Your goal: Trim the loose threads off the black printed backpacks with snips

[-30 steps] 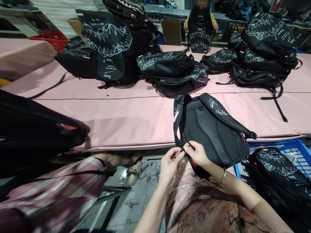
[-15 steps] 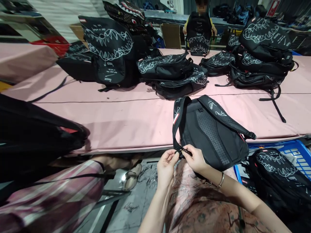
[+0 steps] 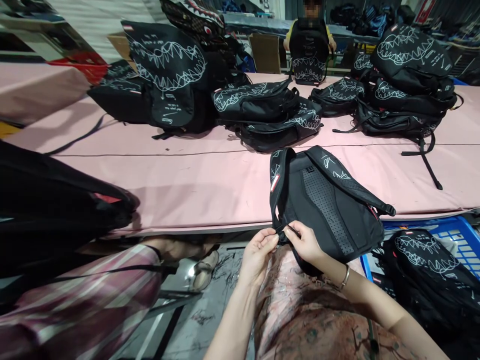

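Through the head camera I see a black backpack (image 3: 318, 200) lying across the near edge of a long pink-covered table (image 3: 195, 180), its lower end past the edge. Pink cover shows on both sides of it, as far as a dark bag (image 3: 56, 200) at the left. Behind it, a row of black bags (image 3: 270, 102) with white scribbled teeth bounds the space.

The cover is smooth, with a dark line running across it. Beyond, a person (image 3: 332, 37) in yellow sleeves is behind an upright backpack (image 3: 308, 55). At lower right, a blue basket (image 3: 465, 230) sits below table height, with another toothed bag (image 3: 427, 260) by it.

The backpack's padded back faces up. Its top points away from me, slightly left; its long axis slants down to the right.

My left hand (image 3: 258, 250) and right hand (image 3: 305, 242) are nearly closed, fingertips pinching a thin black strap (image 3: 282, 230) at its lower left corner.
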Motion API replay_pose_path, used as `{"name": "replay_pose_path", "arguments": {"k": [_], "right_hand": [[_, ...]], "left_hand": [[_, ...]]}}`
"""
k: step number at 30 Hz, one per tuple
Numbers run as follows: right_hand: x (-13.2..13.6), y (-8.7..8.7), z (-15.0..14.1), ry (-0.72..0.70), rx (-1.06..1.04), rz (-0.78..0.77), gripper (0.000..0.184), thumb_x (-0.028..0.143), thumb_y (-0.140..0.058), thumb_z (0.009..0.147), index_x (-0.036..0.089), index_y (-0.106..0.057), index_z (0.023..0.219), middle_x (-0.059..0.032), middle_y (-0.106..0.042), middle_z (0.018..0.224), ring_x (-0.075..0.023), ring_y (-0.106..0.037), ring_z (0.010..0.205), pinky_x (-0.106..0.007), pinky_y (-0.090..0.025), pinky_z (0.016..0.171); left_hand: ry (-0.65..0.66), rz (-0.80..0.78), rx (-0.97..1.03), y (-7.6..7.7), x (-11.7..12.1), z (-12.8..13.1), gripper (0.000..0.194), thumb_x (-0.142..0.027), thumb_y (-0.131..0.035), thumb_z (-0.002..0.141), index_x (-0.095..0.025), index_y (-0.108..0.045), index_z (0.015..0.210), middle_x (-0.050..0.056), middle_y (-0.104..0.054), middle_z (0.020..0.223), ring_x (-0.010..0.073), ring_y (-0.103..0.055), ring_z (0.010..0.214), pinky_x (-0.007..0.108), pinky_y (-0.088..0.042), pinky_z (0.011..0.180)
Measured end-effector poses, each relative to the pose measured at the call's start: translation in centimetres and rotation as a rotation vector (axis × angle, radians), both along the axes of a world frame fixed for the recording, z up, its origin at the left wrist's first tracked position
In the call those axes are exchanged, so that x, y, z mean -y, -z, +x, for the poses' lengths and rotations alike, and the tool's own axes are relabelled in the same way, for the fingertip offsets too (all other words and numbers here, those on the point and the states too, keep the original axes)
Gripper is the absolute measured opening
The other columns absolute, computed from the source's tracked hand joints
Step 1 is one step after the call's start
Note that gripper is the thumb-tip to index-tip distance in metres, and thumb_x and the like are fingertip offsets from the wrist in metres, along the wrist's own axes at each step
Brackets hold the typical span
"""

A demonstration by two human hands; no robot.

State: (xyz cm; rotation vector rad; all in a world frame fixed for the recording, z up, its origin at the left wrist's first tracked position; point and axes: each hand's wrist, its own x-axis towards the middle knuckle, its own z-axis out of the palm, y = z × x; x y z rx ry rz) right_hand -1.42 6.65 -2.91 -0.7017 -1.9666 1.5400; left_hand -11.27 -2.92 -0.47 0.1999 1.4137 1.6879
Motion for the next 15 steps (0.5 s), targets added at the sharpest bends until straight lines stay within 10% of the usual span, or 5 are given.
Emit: {"name": "replay_pose_path", "arguments": {"k": [6,9,12,15], "right_hand": [[0.2,0.4,-0.4,0.003,-0.02,-0.089,0.025,0.039,-0.049,0.083,0.017,-0.059,0.088,-0.0025,-0.063,0.084,-0.016,-0.057,0.078,-0.026,-0.043,0.071],[0.1,0.6,-0.5,-0.062,0.03,-0.176,0.026,0.037,-0.055,0.078,0.016,-0.059,0.092,-0.0044,-0.065,0.09,-0.0182,-0.059,0.084,-0.029,-0.044,0.077],[-0.3,1.0,-0.5,-0.102,0.072,-0.186,0.023,0.036,-0.059,0.074,0.016,-0.06,0.084,-0.0027,-0.065,0.081,-0.0177,-0.06,0.077,-0.028,-0.044,0.072],[-0.4,1.6,-0.5,-0.075,0.109,-0.144,0.02,0.035,-0.056,0.076,0.016,-0.061,0.078,-0.0018,-0.064,0.075,-0.0168,-0.058,0.072,-0.027,-0.043,0.068]], "left_hand": [[-0.04,-0.042,-0.276,-1.4,0.3,-0.3,0.027,-0.023,-0.076,0.055,-0.014,-0.061,0.076,-0.001,-0.057,0.064,0.0094,-0.048,0.059,0.021,-0.039,0.06],[-0.097,-0.057,-0.804,-1.5,0.7,-0.8,0.008,-0.018,-0.066,0.065,-0.018,-0.063,0.073,0.0,-0.059,0.068,0.013,-0.05,0.065,0.025,-0.038,0.068],[-0.05,-0.074,-1.388,-0.3,0.8,-1.3,0.01,-0.015,-0.056,0.072,-0.02,-0.065,0.075,0.004,-0.064,0.074,0.0193,-0.053,0.073,0.032,-0.037,0.075],[-0.127,-0.119,-1.458,1.7,0.5,-2.1,0.016,-0.01,-0.052,0.071,-0.02,-0.065,0.073,0.006,-0.064,0.073,0.0218,-0.051,0.072,0.035,-0.037,0.075]]}}
